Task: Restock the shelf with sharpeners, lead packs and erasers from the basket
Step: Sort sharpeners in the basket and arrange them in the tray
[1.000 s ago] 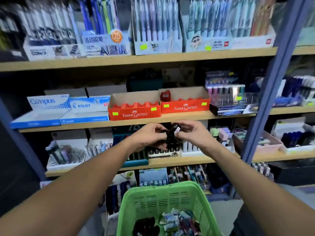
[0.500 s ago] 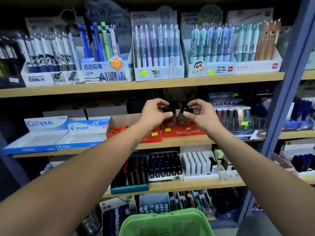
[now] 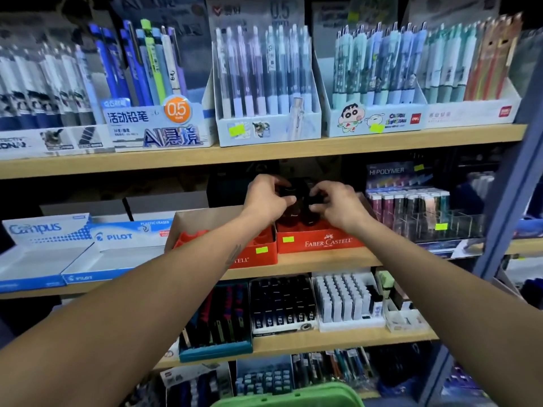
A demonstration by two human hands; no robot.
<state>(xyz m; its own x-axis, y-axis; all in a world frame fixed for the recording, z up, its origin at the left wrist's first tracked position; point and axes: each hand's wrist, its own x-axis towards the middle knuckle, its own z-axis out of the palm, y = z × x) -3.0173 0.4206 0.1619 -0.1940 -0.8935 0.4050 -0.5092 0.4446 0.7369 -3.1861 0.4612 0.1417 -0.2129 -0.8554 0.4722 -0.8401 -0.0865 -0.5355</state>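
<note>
Both hands, left hand and right hand, have fingers clamped on small dark plastic sharpeners directly above the right-hand red cardboard Faber-Castell tray. Placement looks imminent; the neighbouring red tray left of it appears unfilled, so restocking seems early.

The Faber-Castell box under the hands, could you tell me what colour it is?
Red-orange with white lettering, on the Faber-Castell box; the head view shows it.

Dark sharpeners held upright above red tray.
</note>
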